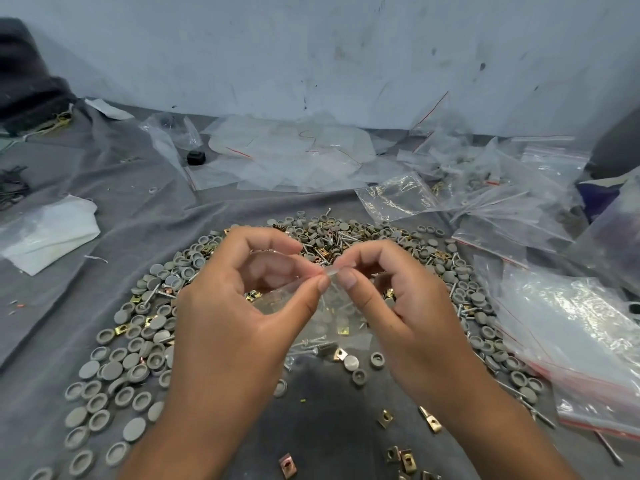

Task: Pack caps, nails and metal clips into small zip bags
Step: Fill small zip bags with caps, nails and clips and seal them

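A small clear zip bag (311, 306) hangs between both hands above the middle of the grey cloth (138, 216) that covers the work surface. Through its thin plastic a few grey caps, a brass-coloured clip and what look like nails show in its lower part. The left hand (239, 306) pinches the bag's top strip between thumb and forefinger, the other fingers curled loosely behind. The right hand (398, 306) pinches the same strip just beside it, thumb tip nearly touching the left thumb tip, its remaining fingers bent inward. Both wrists come up from the near edge of the cloth.

Under and around the hands lies a wide ring-shaped heap of loose parts: round grey caps (114, 372), some with the hollow side up and some with the flat side up, matte and plastic-looking; slim silvery nails (304, 344) with small heads; and folded metal clips (431, 419) with a yellowish shine and a hole in each. The caps spread toward the near left corner, the clips scatter along the near edge.

Along the right edge lie stacked clear zip bags with red seal lines (588, 351), glossy and crinkled. More crumpled plastic sheets (291, 150) sit at the far edge by the scuffed pale wall (311, 46). A folded white bag (48, 233) rests at the left edge, and a small black object (196, 156) lies near the far plastic.
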Tool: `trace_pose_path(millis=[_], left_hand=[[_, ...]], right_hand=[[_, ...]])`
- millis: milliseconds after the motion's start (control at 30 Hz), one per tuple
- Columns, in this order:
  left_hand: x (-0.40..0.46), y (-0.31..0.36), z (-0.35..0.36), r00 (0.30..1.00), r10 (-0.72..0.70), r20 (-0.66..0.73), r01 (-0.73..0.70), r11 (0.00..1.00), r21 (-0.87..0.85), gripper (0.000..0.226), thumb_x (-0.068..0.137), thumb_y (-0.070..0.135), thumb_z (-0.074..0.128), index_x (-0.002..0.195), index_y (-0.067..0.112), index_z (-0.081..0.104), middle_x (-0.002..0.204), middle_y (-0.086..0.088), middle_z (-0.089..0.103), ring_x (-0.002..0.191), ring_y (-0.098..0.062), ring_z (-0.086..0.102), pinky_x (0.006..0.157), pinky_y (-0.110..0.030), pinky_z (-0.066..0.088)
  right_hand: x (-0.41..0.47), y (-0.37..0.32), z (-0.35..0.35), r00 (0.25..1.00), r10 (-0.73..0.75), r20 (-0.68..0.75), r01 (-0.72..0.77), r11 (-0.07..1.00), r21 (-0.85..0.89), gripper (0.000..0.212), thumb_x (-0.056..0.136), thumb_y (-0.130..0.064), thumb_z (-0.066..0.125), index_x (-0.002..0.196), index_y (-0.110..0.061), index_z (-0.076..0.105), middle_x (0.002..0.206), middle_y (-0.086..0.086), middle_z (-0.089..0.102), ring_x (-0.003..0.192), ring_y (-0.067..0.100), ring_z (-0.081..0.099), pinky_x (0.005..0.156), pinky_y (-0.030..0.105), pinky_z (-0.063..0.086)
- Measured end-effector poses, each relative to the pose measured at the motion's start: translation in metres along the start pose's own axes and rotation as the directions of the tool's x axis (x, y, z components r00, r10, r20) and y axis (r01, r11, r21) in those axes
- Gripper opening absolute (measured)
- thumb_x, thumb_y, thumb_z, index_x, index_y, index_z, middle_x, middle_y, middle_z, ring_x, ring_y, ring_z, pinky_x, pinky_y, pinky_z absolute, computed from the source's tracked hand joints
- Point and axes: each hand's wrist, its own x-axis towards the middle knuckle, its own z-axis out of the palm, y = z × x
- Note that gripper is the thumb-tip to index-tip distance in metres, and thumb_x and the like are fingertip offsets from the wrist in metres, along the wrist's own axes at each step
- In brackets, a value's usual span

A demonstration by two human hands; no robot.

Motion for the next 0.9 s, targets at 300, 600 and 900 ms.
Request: trace_pose_path(millis=[300,600,900], left_hand=[[0.001,-0.006,-0.001,0.997,-0.066,0.029,0.068,0.996,-0.066,0.040,0.070,0.046,0.082,0.103,0.036,0.061,0.097,0.010,0.075,0.095,-0.013,0.073,0.082,-0.030,0.058],[0.009,-0.010,-0.009,0.981,-0.190,0.033,0.193,0.960,-0.201,0.037,0.073,0.031,0.084,0.102,0.023,0.062,0.089,0.001,0.077,0.082,-0.017,0.073,0.073,-0.023,0.058],[0.005,-0.014,-0.006,0.992,-0.120,0.046,0.124,0.989,-0.083,0.018,0.084,0.030,0.071,0.093,0.034,0.056,0.093,0.005,0.072,0.091,-0.016,0.067,0.084,-0.043,0.055]], right_hand=[[0.000,0.006,-0.002,0.998,0.041,-0.040,-0.040,0.999,0.038,0.012,0.100,-0.040,0.051,0.096,-0.033,0.060,0.079,-0.020,0.057,0.075,0.008,0.056,0.065,0.016,0.039],[0.008,0.015,-0.012,0.975,0.211,-0.074,-0.181,0.937,0.298,0.016,0.094,-0.039,0.052,0.096,-0.028,0.064,0.077,-0.004,0.060,0.072,0.014,0.056,0.065,0.024,0.049],[0.006,0.018,-0.012,0.988,0.154,0.010,-0.153,0.974,0.167,0.013,0.095,-0.041,0.060,0.093,-0.030,0.067,0.073,-0.012,0.062,0.063,0.000,0.050,0.057,0.016,0.043]])
